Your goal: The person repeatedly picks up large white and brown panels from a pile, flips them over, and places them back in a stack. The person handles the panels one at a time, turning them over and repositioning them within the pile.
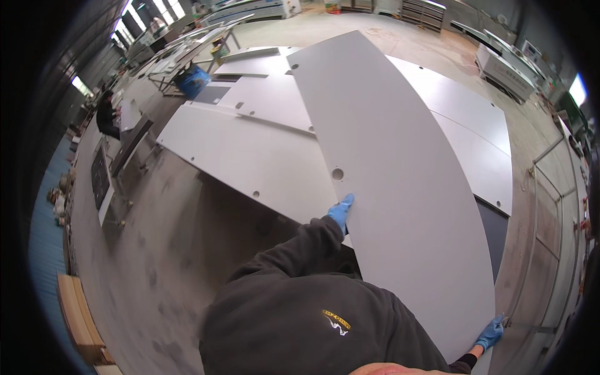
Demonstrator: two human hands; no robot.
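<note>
The panel (400,187) looks stiff, heavy and slick, best held by opposite edges, where left hand (340,211) and right hand (489,334) grip it.

Upper panel (400,162) over lower panels (250,150), drum (192,81) beyond at left

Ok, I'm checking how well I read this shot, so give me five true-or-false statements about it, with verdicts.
1. The left hand is at the long panel's left edge. True.
2. Only the left hand is gloved. False: the right hand wears a blue glove too.
3. The long panel has a round hole near the left hand. True.
4. The drum beyond the panels is yellow. False: the drum is blue.
5. Another person shows at the picture's left. True.
</note>
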